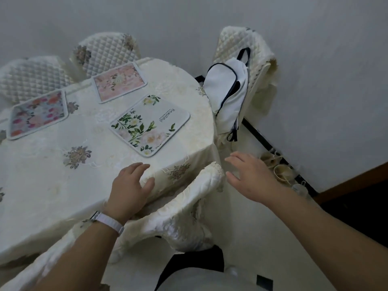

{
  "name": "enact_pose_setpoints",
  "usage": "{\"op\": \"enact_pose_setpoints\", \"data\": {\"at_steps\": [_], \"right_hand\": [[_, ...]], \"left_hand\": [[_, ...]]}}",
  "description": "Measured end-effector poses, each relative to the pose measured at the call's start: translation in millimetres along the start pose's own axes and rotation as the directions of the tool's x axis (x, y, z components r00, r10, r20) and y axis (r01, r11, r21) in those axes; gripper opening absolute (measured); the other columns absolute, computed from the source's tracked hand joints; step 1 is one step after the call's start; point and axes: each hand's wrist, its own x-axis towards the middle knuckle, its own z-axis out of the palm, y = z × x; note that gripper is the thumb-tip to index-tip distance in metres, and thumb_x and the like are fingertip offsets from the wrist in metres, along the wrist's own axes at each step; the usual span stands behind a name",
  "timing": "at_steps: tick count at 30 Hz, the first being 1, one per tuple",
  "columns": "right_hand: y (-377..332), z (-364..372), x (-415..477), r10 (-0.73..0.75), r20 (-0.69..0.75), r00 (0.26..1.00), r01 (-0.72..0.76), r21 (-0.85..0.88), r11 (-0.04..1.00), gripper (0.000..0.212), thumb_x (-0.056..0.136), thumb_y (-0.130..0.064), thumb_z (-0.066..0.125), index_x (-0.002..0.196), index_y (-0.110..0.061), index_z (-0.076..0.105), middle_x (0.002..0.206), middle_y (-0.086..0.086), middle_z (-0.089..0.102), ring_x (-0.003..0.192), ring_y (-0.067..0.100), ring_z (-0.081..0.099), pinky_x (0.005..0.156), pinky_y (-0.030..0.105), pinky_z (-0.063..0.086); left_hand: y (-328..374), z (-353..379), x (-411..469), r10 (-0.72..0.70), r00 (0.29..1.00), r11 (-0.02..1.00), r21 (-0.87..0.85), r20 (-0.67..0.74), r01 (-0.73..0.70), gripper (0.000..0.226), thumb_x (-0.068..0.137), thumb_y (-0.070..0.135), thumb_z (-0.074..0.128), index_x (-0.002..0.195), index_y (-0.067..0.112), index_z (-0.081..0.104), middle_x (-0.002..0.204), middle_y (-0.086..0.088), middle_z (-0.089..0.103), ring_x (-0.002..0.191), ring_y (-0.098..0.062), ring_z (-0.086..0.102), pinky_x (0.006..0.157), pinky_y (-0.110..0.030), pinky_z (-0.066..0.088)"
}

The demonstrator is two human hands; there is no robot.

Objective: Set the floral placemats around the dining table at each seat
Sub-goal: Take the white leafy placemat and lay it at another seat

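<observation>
Three floral placemats lay on the tablecloth point(52, 185): multicoloured mat point(37, 114) at left, pink mat point(119, 81) beyond, green-leaf mat point(150, 124) skewed near the right edge. Left hand point(131, 185) rested relaxed and empty on the cloth's edge; right hand point(249, 177) hovered spread, empty. Risk: dragging the cloth would probably shift the mats.

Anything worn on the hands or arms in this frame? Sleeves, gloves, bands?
No gloves; no sleeves in view on either forearm. The left hand has a pale, whitish watch strap at its wrist. The right hand wears nothing visible.
</observation>
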Motion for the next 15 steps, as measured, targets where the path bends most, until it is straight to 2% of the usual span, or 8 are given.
{"op": "enact_pose_setpoints", "data": {"at_steps": [3,8,11,15], "right_hand": [[0.0,3.0,33.5,-0.021,0.050,0.999,0.022,-0.036,0.999,0.041,0.090,-0.034,0.055,0.127,-0.018,0.058,0.132,0.000,0.054,0.116,0.023,0.051,0.092,0.040,0.046],[-6.0,-11.8,102.7,-0.086,0.087,0.992,0.095,-0.099,0.991,0.044,0.092,-0.037,0.053,0.132,-0.019,0.055,0.135,-0.001,0.052,0.122,0.021,0.048,0.098,0.038,0.043],[-7.4,-18.2,143.6,-0.113,0.053,0.992,0.120,-0.155,0.980,0.042,0.091,-0.036,0.055,0.129,-0.018,0.057,0.131,0.000,0.056,0.118,0.023,0.051,0.097,0.039,0.045],[-13.6,-7.7,178.1,-0.171,0.109,0.979,0.190,-0.197,0.962,0.043,0.092,-0.036,0.055,0.130,-0.016,0.057,0.132,0.001,0.055,0.117,0.023,0.052,0.097,0.038,0.044]], "left_hand": [[-11.1,11.4,23.9,-0.046,0.999,0.997,-0.063,0.023,0.047,0.054,0.082,0.047,0.045,0.123,0.018,0.064,0.129,-0.005,0.061,0.117,-0.029,0.053,0.093,-0.043,0.046],[-32.3,10.7,74.7,-0.113,0.994,0.984,-0.136,-0.002,0.111,0.051,0.084,0.043,0.049,0.127,0.018,0.062,0.131,-0.003,0.059,0.121,-0.026,0.050,0.098,-0.042,0.042],[-48.4,18.0,102.8,-0.154,0.988,0.977,-0.148,0.018,0.155,0.050,0.083,0.042,0.049,0.126,0.020,0.062,0.130,-0.002,0.060,0.119,-0.026,0.051,0.095,-0.041,0.043],[-67.4,30.9,119.7,-0.198,0.978,0.966,-0.158,0.069,0.207,0.051,0.082,0.044,0.048,0.125,0.021,0.061,0.131,-0.002,0.059,0.118,-0.027,0.052,0.091,-0.041,0.045]]}}
